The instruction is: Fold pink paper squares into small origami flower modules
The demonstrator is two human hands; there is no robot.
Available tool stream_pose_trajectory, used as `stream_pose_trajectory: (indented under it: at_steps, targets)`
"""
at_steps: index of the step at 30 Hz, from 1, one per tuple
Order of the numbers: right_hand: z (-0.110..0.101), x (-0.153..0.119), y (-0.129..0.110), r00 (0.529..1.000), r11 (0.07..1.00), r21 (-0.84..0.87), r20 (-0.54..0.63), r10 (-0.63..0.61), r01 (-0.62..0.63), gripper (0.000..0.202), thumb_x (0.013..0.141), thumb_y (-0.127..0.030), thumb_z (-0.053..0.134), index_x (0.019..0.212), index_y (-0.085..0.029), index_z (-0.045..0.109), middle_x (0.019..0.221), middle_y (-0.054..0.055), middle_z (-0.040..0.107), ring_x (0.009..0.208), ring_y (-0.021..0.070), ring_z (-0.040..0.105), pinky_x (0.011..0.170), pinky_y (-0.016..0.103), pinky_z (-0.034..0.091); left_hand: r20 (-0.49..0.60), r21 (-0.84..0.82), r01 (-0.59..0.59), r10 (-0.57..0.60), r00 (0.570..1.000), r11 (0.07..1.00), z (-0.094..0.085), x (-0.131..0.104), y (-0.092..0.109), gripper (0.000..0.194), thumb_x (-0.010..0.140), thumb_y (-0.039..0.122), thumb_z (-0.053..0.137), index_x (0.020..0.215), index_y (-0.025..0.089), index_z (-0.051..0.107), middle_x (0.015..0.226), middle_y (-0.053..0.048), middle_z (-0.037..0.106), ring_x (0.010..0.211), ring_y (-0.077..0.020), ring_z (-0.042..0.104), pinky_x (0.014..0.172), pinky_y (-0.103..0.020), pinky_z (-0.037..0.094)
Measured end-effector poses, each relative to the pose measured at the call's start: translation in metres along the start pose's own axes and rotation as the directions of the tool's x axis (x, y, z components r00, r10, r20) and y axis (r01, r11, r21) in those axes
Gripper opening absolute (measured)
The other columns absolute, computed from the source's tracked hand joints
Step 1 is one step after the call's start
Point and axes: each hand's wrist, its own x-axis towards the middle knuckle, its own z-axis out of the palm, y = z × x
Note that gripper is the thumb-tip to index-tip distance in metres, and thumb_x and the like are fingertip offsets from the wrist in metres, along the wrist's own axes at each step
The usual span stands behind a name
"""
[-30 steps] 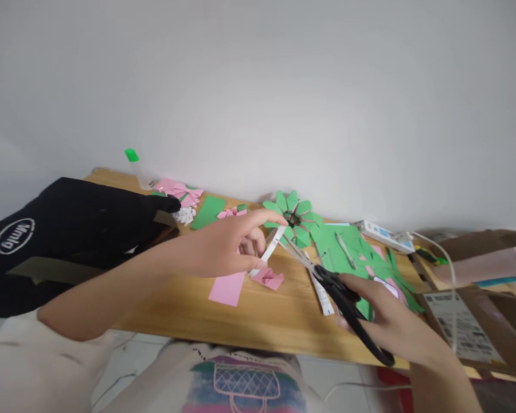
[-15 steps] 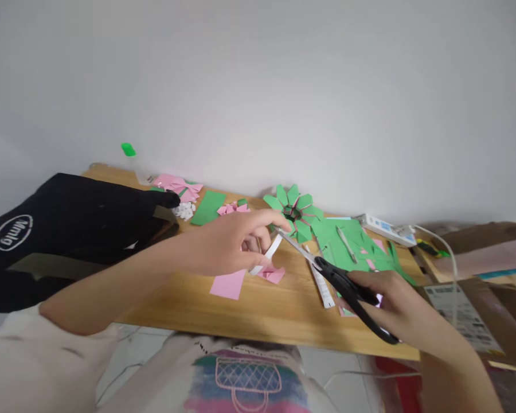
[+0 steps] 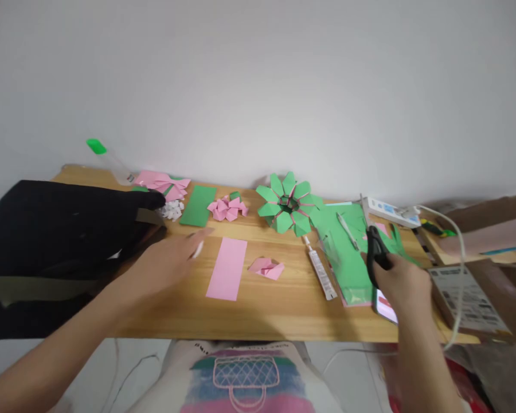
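My left hand [image 3: 172,258] is over the left part of the table, its fingers closed around a small white paper strip [image 3: 198,249], of which only an end shows. Black-handled scissors [image 3: 375,248] are gripped in my right hand [image 3: 402,281], blades pointing toward the wall, above green paper sheets [image 3: 339,244]. Between my hands lie a pink paper rectangle [image 3: 227,269] and a folded pink paper piece [image 3: 266,268]. A glue tube [image 3: 321,269] rests left of the green sheets. Behind them stands a ring of green folded paper petals [image 3: 289,203].
A black bag [image 3: 69,229] covers the table's left end, near white paper scraps [image 3: 172,210] and a green-capped clear bottle [image 3: 112,163]. Toward the back sit a green rectangle [image 3: 198,205] and a pink paper flower [image 3: 227,208]. A power strip [image 3: 391,212] and cardboard box [image 3: 468,298] are at right.
My hands have moved apart. The left went left with the white strip, away from the scissors; the right carried the scissors right, turning their blades toward the wall.
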Motion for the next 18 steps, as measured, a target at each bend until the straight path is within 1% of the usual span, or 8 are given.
stream_pose_trajectory:
  at_steps: [5, 8, 10, 12, 14, 15, 17, 18]
  targets:
    - [0.045, 0.013, 0.005, 0.988, 0.993, -0.021, 0.104, 0.116, -0.115, 0.026, 0.072, -0.037, 0.061, 0.07, -0.014, 0.074, 0.065, 0.017, 0.069, 0.064, 0.0311, 0.064, 0.053, 0.033, 0.036, -0.143, -0.009, 0.057, -0.057, 0.988, 0.998, 0.03, -0.005, -0.041, 0.049, 0.076, 0.015, 0.054, 0.123, 0.025, 0.063, 0.065, 0.0, 0.062, 0.043, -0.0168, 0.051, 0.046, -0.025, 0.031]
    - [0.056, 0.015, 0.001, 0.987, 0.993, 0.016, 0.11, 0.113, -0.116, 0.027, 0.069, -0.036, 0.064, 0.079, -0.013, 0.075, 0.072, 0.016, 0.071, 0.07, 0.0314, 0.066, 0.058, 0.034, 0.041, -0.205, -0.091, 0.116, -0.132, 0.97, 0.989, 0.032, -0.001, -0.03, 0.038, 0.08, 0.027, 0.058, 0.117, 0.025, 0.066, 0.089, -0.002, 0.061, 0.063, -0.0177, 0.058, 0.058, -0.028, 0.042]
    - [0.055, 0.01, -0.004, 0.992, 0.994, 0.062, 0.093, 0.084, -0.09, 0.028, 0.07, -0.033, 0.063, 0.084, -0.012, 0.075, 0.085, 0.019, 0.072, 0.081, 0.0329, 0.066, 0.063, 0.036, 0.045, -0.203, -0.413, 0.136, -0.237, 0.95, 0.901, 0.031, 0.002, -0.01, 0.03, 0.075, 0.033, 0.07, 0.104, 0.024, 0.073, 0.1, -0.003, 0.062, 0.082, -0.0214, 0.06, 0.073, -0.031, 0.047]
    - [0.05, -0.003, -0.016, 0.997, 0.99, 0.128, 0.06, 0.051, -0.058, 0.031, 0.076, -0.03, 0.056, 0.091, -0.01, 0.074, 0.099, 0.022, 0.07, 0.093, 0.0335, 0.065, 0.071, 0.039, 0.047, -0.05, -0.771, 0.171, -0.327, 0.944, 0.614, 0.033, 0.005, 0.014, 0.03, 0.073, 0.034, 0.076, 0.101, 0.026, 0.074, 0.108, -0.003, 0.064, 0.091, -0.0218, 0.06, 0.078, -0.031, 0.048]
    - [0.043, -0.024, -0.036, 0.997, 0.973, 0.228, 0.071, 0.006, -0.022, 0.031, 0.082, -0.033, 0.052, 0.092, -0.014, 0.073, 0.095, 0.015, 0.073, 0.087, 0.0277, 0.067, 0.071, 0.037, 0.05, 0.122, -0.977, 0.167, -0.298, 0.947, 0.13, 0.042, 0.007, 0.037, 0.029, 0.075, 0.038, 0.074, 0.101, 0.027, 0.074, 0.112, -0.005, 0.067, 0.102, -0.0236, 0.06, 0.08, -0.032, 0.049]
    - [0.041, -0.036, -0.049, 0.992, 0.941, 0.339, 0.107, -0.06, 0.02, 0.031, 0.084, -0.04, 0.051, 0.091, -0.018, 0.073, 0.089, 0.009, 0.074, 0.08, 0.0226, 0.068, 0.067, 0.032, 0.051, 0.179, -0.984, 0.174, -0.25, 0.952, -0.043, 0.048, 0.007, 0.046, 0.032, 0.074, 0.039, 0.074, 0.102, 0.026, 0.074, 0.112, -0.006, 0.068, 0.106, -0.0246, 0.058, 0.082, -0.033, 0.048]
    - [0.038, -0.06, -0.076, 0.948, 0.621, 0.784, 0.176, -0.264, 0.027, 0.03, 0.081, -0.044, 0.059, 0.083, -0.018, 0.073, 0.081, 0.008, 0.074, 0.073, 0.0202, 0.068, 0.064, 0.031, 0.053, 0.251, -0.956, 0.211, -0.197, 0.948, -0.203, 0.061, 0.007, 0.059, 0.033, 0.074, 0.035, 0.074, 0.106, 0.025, 0.073, 0.111, -0.006, 0.069, 0.111, -0.0236, 0.056, 0.086, -0.032, 0.046]
    - [0.038, -0.069, -0.089, 0.924, 0.497, 0.868, 0.203, -0.323, -0.017, 0.026, 0.08, -0.043, 0.062, 0.082, -0.019, 0.073, 0.081, 0.006, 0.075, 0.071, 0.0189, 0.068, 0.063, 0.03, 0.053, 0.274, -0.944, 0.228, -0.182, 0.944, -0.24, 0.067, 0.007, 0.063, 0.032, 0.075, 0.033, 0.073, 0.106, 0.026, 0.074, 0.111, -0.005, 0.069, 0.112, -0.0228, 0.056, 0.087, -0.031, 0.045]
